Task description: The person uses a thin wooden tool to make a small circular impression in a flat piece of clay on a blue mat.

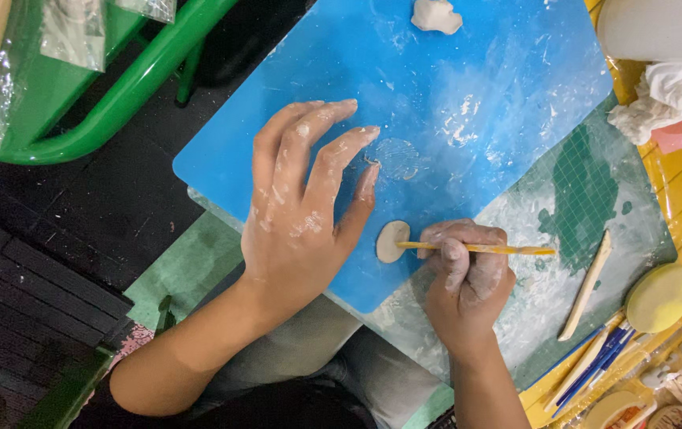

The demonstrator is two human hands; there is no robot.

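- Our right hand grips a thin wooden stick, its tip on a small clay disc.
- Our left hand lies spread on the blue mat — fingers just beside the disc.
- Farther off — a clay lump, a wooden modelling tool and a yellow sponge.

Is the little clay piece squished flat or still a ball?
Flat. The clay piece lies as a thin oval disc on the blue mat, beside the wooden stick's tip.

Wooden tool on clay disc
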